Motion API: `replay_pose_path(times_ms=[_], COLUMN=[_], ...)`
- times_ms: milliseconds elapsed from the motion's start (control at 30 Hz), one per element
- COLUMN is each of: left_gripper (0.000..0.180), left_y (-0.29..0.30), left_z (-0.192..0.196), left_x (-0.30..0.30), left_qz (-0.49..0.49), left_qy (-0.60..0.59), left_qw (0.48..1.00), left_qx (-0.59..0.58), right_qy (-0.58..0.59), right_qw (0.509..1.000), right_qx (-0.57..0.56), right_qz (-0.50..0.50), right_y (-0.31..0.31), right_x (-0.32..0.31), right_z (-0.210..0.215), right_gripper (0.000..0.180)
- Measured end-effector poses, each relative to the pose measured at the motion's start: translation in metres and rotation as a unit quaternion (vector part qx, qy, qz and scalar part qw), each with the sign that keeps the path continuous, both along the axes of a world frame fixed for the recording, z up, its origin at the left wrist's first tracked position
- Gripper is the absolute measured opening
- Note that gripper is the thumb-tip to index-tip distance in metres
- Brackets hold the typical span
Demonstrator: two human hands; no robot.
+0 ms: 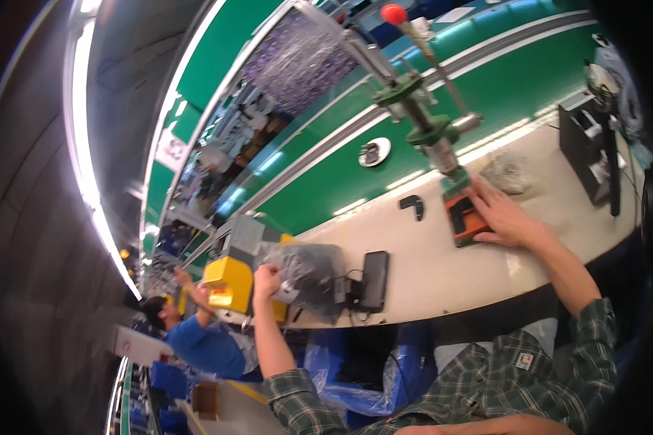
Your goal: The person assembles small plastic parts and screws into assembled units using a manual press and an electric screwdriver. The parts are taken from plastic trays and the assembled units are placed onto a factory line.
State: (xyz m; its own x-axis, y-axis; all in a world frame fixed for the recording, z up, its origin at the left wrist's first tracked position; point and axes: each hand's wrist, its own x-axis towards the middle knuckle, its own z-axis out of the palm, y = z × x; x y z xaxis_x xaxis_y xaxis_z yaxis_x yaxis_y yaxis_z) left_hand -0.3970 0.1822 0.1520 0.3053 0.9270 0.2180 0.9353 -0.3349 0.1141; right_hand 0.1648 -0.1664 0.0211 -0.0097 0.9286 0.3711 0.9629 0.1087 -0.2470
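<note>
My left hand [266, 280] is closed on the edge of a clear plastic bag [310, 274] full of dark parts, which lies at the left end of the cream worktable [442, 272]. My right hand [504, 215] lies flat with its fingers spread against an orange fixture [463, 223] that has a black part in it. The fixture sits under the ram of a green hand press [421, 116] with a red knob [393, 13] on its lever.
A black phone [375, 280] on a cable lies beside the bag. A small black part [412, 206], a crumpled clear bag [508, 172] and a black box [586, 148] are on the table. A white dish [374, 151] rides the green conveyor. A yellow bin [229, 283] and a co-worker in blue [207, 344] are at the left.
</note>
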Motion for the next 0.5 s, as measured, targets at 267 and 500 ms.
replay_pose_path(times_ms=[267,500], left_gripper=[0.020,0.024], left_y=[0.012,0.014], left_z=[-0.001,-0.008], left_x=[0.021,0.003], left_qz=[-0.051,-0.022], left_qy=[0.097,0.095], left_qw=[0.993,0.994], left_qx=[0.033,0.039], right_qy=[0.112,0.194], right_qw=[0.986,0.960], right_qx=[0.114,0.197], right_qz=[-0.037,-0.050], right_y=[-0.025,-0.040], right_x=[0.027,0.024], right_z=[-0.008,-0.007], right_gripper=[0.102,0.072])
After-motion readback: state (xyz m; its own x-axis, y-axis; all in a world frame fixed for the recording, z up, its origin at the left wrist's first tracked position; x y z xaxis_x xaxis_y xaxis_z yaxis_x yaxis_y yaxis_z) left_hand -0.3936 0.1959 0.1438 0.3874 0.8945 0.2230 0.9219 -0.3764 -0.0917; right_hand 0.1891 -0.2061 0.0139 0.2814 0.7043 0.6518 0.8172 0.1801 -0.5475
